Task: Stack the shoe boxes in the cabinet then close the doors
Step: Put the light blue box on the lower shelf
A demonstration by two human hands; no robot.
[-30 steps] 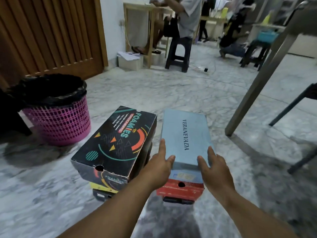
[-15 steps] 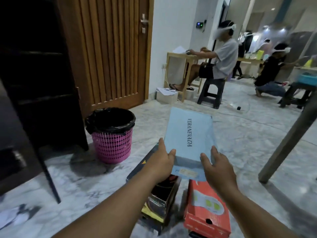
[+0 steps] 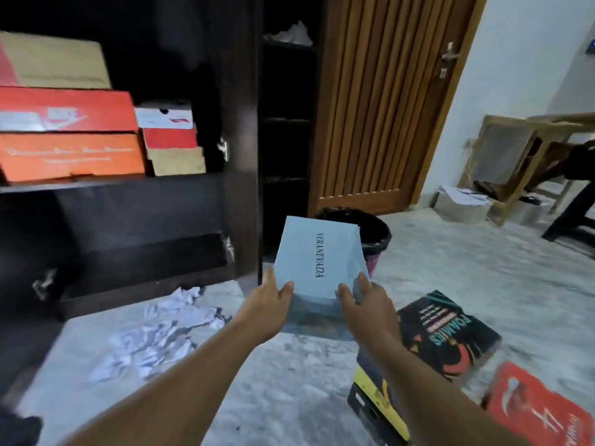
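I hold a pale blue shoe box (image 3: 317, 262) marked VERANEVADA in the air with both hands. My left hand (image 3: 265, 305) grips its near left corner and my right hand (image 3: 370, 305) its near right corner. The dark cabinet (image 3: 238, 130) stands open ahead on the left. On its shelf (image 3: 112, 181) lie stacked boxes: a brown one, a red one (image 3: 64, 109) and an orange one (image 3: 70, 157), with smaller white, red and tan boxes (image 3: 170, 140) beside them. On the floor to my right sit a black Foamies box (image 3: 447, 333) atop a yellow-and-black one, and a red box (image 3: 541, 410).
Crumpled white paper (image 3: 161, 329) lies on the marble floor in front of the cabinet. A pink bin with a black liner (image 3: 370, 233) stands behind the blue box, by a wooden slatted door (image 3: 386, 101). A wooden table (image 3: 515, 162) and stool legs are at the right.
I lifted the blue box off the red box on the floor and turned left with it, so the cabinet has come into view; the floor boxes now lie at my right.
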